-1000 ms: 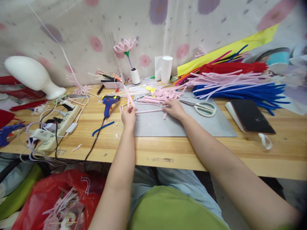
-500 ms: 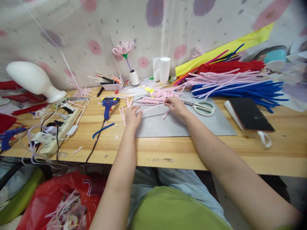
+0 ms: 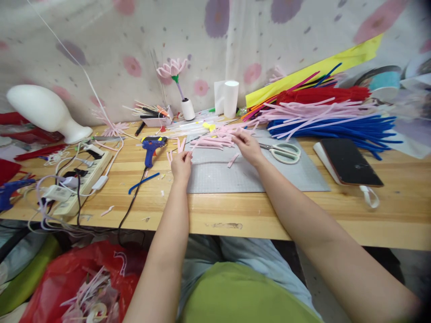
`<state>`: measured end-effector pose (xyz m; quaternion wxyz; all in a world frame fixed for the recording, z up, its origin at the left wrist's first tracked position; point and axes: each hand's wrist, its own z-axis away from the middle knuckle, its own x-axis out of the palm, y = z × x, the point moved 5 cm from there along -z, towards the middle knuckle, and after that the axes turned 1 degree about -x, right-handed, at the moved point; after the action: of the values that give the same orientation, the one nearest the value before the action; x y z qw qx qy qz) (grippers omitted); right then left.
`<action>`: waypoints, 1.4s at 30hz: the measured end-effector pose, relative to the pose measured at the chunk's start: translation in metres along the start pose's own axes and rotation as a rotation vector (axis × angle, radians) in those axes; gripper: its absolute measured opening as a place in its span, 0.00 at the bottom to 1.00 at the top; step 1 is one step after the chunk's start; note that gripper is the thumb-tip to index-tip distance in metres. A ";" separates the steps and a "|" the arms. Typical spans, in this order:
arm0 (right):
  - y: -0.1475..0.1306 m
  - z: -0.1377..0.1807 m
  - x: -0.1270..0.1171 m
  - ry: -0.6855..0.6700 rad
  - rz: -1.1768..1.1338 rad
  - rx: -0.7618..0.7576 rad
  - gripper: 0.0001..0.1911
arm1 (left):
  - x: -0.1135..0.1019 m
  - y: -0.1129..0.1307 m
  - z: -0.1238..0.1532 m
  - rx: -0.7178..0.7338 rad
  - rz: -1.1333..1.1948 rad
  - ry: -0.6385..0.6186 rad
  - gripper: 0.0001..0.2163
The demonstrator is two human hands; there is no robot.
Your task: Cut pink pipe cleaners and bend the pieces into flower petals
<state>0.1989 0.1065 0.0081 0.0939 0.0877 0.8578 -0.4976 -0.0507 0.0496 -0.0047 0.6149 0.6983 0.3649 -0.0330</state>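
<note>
My left hand (image 3: 182,167) is closed in a pinch at the left edge of the grey cutting mat (image 3: 235,179), on the end of a thin pink pipe cleaner. My right hand (image 3: 248,147) pinches the other end over the mat's middle. Between the hands, the strand is hard to tell from the cut pink pipe cleaners (image 3: 212,142) lying behind it. A short pink piece (image 3: 233,160) rests on the mat near my right hand. Just right of that hand are scissors with pale handles (image 3: 285,153).
Left of the mat lie a blue glue gun (image 3: 153,150), a blue pipe cleaner (image 3: 144,183) and a power strip (image 3: 84,184). Bundled blue pipe cleaners (image 3: 333,130) and a phone (image 3: 352,161) are at right. A pink flower (image 3: 172,69) stands behind. A red bag (image 3: 60,282) hangs below the table edge.
My left hand has gone from loosely spread fingers to a pinch, shifting slightly left and down. My right hand has moved slightly up and right.
</note>
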 end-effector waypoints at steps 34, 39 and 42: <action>-0.016 0.013 0.026 -0.077 -0.390 0.177 0.20 | 0.069 0.023 0.050 -0.313 0.465 -0.616 0.06; -0.020 0.015 0.027 -0.115 -0.414 0.215 0.18 | 0.072 0.021 0.050 -0.317 0.443 -0.633 0.04; -0.022 0.021 0.033 -0.257 -0.440 0.268 0.17 | 0.072 0.022 0.050 -0.308 0.454 -0.625 0.03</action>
<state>0.1628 0.0794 0.0084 0.0792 -0.1529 0.7639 -0.6219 0.0338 0.0396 -0.0343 0.7850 0.6173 -0.0020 -0.0520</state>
